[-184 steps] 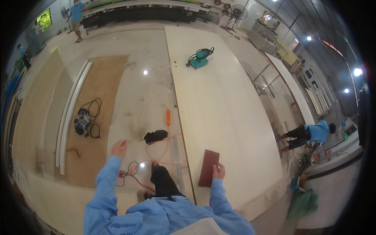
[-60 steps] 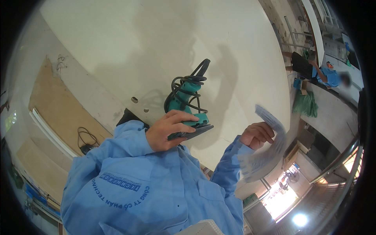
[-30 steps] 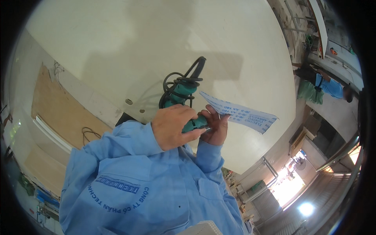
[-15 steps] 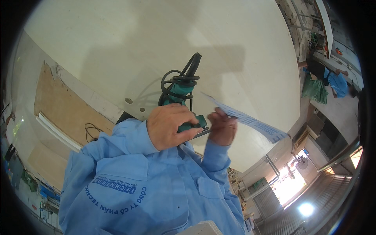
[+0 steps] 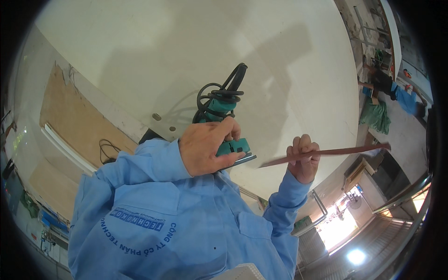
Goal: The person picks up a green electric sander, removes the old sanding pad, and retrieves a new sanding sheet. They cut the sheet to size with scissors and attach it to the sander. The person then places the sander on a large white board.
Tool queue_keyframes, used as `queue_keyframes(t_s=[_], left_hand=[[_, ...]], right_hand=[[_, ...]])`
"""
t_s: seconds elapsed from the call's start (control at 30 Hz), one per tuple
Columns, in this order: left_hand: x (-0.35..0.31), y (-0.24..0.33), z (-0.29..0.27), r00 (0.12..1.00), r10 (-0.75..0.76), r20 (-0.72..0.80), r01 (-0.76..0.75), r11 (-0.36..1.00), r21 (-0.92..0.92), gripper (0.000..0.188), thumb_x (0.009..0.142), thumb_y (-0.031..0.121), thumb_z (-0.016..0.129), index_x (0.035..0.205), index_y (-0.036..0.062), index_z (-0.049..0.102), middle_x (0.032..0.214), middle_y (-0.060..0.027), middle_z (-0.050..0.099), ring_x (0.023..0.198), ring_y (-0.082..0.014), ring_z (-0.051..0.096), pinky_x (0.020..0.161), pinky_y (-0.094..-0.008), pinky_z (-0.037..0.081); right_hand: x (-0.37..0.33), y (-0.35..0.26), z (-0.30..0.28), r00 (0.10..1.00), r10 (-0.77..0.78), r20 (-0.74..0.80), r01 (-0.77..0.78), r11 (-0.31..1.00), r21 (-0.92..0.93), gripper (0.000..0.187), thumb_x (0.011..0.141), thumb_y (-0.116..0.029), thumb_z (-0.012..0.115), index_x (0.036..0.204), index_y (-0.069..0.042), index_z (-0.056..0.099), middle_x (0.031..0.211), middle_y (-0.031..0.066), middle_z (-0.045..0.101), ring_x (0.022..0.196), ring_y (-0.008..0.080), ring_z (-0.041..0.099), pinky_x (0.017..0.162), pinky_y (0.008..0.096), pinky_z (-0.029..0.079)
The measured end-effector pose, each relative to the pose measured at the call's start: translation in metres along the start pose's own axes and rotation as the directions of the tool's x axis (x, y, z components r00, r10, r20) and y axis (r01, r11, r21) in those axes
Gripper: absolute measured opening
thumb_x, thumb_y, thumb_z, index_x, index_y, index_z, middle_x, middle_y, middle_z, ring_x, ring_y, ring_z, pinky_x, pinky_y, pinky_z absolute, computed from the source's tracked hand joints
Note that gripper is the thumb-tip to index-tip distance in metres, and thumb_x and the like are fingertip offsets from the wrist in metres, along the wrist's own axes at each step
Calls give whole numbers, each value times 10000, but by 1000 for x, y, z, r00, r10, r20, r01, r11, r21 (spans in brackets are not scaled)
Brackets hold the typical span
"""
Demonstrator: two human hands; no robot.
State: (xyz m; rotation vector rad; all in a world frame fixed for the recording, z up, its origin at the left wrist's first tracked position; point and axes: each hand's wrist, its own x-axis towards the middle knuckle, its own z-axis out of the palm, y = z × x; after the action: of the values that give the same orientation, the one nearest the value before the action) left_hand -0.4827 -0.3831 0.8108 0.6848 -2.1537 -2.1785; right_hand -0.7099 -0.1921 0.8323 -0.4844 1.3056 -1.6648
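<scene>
My left hand (image 5: 204,145) grips a green power sander (image 5: 236,146) close to my chest. Its thumb lies along the base plate, and the fingers curl over the body. The tool's black cord (image 5: 216,96) is looped round its far end. Out to the right, my right hand (image 5: 304,161) pinches a long strip of sandpaper (image 5: 347,151). The strip is turned nearly edge-on with its red-brown face showing, and its left tip lies just right of the sander, apart from it.
A wide pale board (image 5: 289,60) spreads out in front of me. On the left lie a brown panel (image 5: 79,112) and a thin dark cable (image 5: 108,148). Another person (image 5: 396,93) in blue bends beside a green sack (image 5: 374,117) at the far right.
My right hand has swung right and away from the sander with the sandpaper. The strip has turned from its printed pale back to its red-brown face. My left hand keeps its hold on the sander.
</scene>
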Motion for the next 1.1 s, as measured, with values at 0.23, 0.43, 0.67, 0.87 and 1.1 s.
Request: queue_keyframes(t_s=[0.23, 0.43, 0.67, 0.87, 1.1], left_hand=[[-2, 0, 2, 999, -21, -24, 21, 1000, 4, 366, 808, 242, 763, 1006, 54, 520, 855, -108, 647, 745, -281, 657, 653, -359, 518], [-1, -1, 2, 997, 51, -55, -51, 999, 0, 368, 821, 229, 749, 1014, 46, 494, 833, -110, 635, 750, -287, 654, 637, -364, 502], [-2, -6, 3, 993, 107, -54, -106, 994, 9, 364, 835, 222, 736, 1011, 36, 477, 813, -106, 626, 725, -292, 646, 620, -373, 488], [-3, -7, 4, 998, 52, -37, -51, 998, 28, 375, 801, 210, 766, 1012, 38, 508, 865, -119, 651, 758, -286, 676, 658, -347, 531], [-3, -4, 1, 999, 33, -28, -32, 999, 29, 374, 797, 213, 768, 1004, 36, 511, 852, -121, 646, 735, -288, 671, 646, -348, 530]], right_hand=[[6, 29, 8, 995, 93, -20, -95, 989, -115, 210, 878, -192, 745, 952, -69, 591, 1022, 75, 539, 775, 163, 559, 612, 272, 470], [-4, 32, 10, 970, 127, -206, -155, 980, -128, 230, 913, -126, 682, 1102, -31, 592, 927, 173, 680, 782, 230, 629, 651, 339, 503], [-1, 40, -11, 996, 66, 60, -62, 996, -68, 65, 933, -42, 628, 983, -52, 587, 861, 135, 653, 750, 233, 592, 640, 339, 493], [1, 47, -10, 995, 98, 28, -97, 995, -31, 58, 911, -11, 634, 928, -44, 589, 807, 134, 640, 749, 242, 590, 642, 335, 493], [9, 42, -13, 989, 130, 67, -123, 988, -96, 50, 913, -18, 625, 925, -40, 582, 785, 138, 623, 727, 237, 580, 610, 326, 470]])
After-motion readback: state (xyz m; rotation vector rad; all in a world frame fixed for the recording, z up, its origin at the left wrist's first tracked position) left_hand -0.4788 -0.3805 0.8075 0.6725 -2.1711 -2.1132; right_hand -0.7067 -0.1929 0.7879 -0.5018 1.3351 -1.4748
